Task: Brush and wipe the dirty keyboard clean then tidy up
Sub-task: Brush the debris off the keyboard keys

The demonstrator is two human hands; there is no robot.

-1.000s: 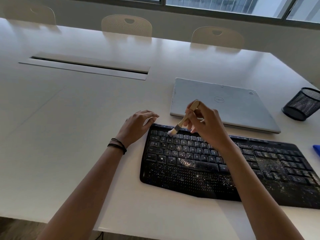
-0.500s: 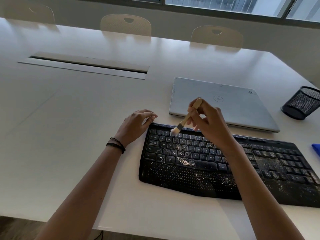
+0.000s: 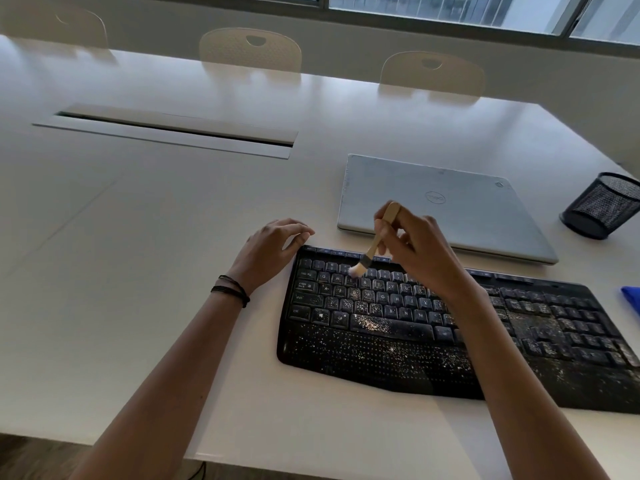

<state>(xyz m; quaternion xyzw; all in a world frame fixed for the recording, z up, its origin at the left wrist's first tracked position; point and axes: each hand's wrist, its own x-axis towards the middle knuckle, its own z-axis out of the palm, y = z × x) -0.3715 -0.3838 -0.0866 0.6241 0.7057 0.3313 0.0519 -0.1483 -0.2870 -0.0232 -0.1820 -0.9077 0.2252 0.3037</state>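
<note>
A black keyboard (image 3: 381,344) speckled with white crumbs lies on the white table (image 3: 138,306) in front of me. My right hand (image 3: 419,251) grips the wooden handle of a small brush (image 3: 375,242), and its pale bristles touch the upper key rows left of centre. At the keyboard's top left corner my left hand (image 3: 268,249) rests with fingers loosely bent, fingertips touching the keyboard's edge. My right forearm hides part of the middle keys.
A closed silver laptop (image 3: 450,202) lies just behind the keyboard. A black mesh pen cup (image 3: 602,206) stands at the right edge, and a blue cloth (image 3: 631,301) peeks in below it. A cable slot (image 3: 166,129) sits far left. Three chairs line the far side.
The brush tip has swept slightly back and forth over the upper left key rows. My left hand has stayed at the keyboard's corner.
</note>
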